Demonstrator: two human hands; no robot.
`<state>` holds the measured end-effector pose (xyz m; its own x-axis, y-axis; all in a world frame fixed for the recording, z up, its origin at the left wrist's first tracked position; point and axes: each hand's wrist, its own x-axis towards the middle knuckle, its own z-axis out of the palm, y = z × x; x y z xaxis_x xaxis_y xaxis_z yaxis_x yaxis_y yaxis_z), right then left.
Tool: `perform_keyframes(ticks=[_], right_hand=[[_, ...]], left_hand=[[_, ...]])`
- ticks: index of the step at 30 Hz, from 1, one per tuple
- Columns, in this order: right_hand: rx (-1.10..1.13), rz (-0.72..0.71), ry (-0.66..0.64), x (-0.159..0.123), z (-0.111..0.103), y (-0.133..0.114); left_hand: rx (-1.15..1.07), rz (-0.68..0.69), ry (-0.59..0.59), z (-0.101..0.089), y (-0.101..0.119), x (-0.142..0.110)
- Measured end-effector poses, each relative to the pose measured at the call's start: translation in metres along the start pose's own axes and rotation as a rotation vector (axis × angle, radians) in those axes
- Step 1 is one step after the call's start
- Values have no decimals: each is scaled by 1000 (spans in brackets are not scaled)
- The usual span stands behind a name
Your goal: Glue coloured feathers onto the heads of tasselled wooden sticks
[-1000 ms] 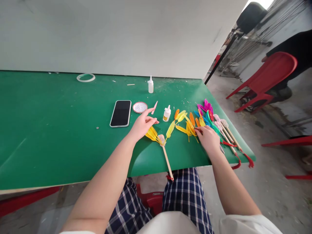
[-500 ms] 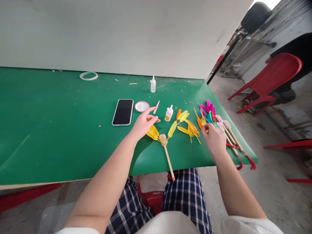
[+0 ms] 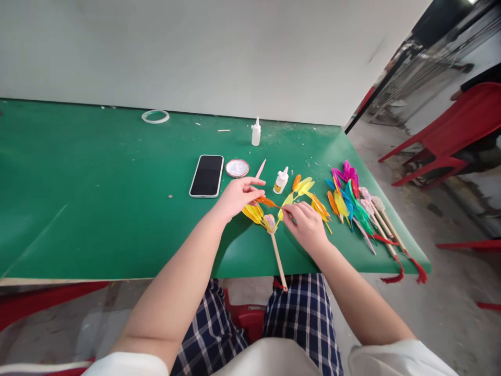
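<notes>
An orange feather point(image 3: 266, 201) stretches between my two hands. My left hand point(image 3: 240, 197) is closed on its broad end, thumb and fingers together. The thin end sits in a pinch of my right hand point(image 3: 307, 222). Below them lies a wooden stick point(image 3: 278, 260) topped with a pale pink flower point(image 3: 270, 223), with yellow feathers point(image 3: 254, 212) fanning out from it. Just past my right hand are loose yellow and orange feathers point(image 3: 319, 206), partly covered by the hand. A small white glue bottle point(image 3: 281, 181) stands behind the feathers.
A phone point(image 3: 207, 176), a round lid point(image 3: 237, 167) and a pale pointed strip point(image 3: 260, 168) lie beyond my left hand. Further back are another bottle point(image 3: 255, 133) and a white ring point(image 3: 155, 116). Coloured feathers point(image 3: 346, 196) and tasselled sticks point(image 3: 385, 230) lie near the table's right edge.
My right hand has come left from the coloured feather pile to beside my left hand, bringing an orange feather. My left hand has closed on that feather. The view has shifted slightly.
</notes>
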<state>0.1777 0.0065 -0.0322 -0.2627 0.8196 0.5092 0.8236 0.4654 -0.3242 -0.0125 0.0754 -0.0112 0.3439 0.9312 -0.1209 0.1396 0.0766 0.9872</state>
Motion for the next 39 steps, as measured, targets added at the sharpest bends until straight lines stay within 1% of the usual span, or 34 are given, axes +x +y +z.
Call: perform_keyframes(ticks=[2,4,6,8,10,11,14,16,21,23,25,27,30,33,39], right_hand=[[79,99,34,1,3,1],[205,239,39,1,5,2],[355,365,-7,1,7,3],[479,459,-83,0,10,4],[533,503,-151,0,11,4],[531,500,-176,-1,12,4],[443,406,-189,-1,12,4],[384,351,-148,-1,11,4],[316,298,-62,-3,8,9],[286,218,-34,-4,8,11],[249,108,-22,-5,8,12],[224,5,-46,-6,7,12],[213,-87,-88,-6,7,10],[212,-133,-106,-6,7,9],[206,-159,-113,-6,8,9]], left_hand=[[6,11,-25,-1,-1,1],[24,34,-53,-2,-1,1],[50,65,-52,-2,-1,0],[63,84,-22,-1,-1,0],[83,97,7,-1,-1,0],[104,106,16,0,-2,0],[199,137,49,-2,-4,0],[257,142,72,-3,-5,1],[352,118,94,-6,-7,5],[395,113,103,-5,-8,5],[433,101,93,-5,-9,5],[465,93,80,-4,-9,4],[503,99,77,-3,-9,4],[535,89,63,-3,-8,4],[545,70,50,-4,-6,4]])
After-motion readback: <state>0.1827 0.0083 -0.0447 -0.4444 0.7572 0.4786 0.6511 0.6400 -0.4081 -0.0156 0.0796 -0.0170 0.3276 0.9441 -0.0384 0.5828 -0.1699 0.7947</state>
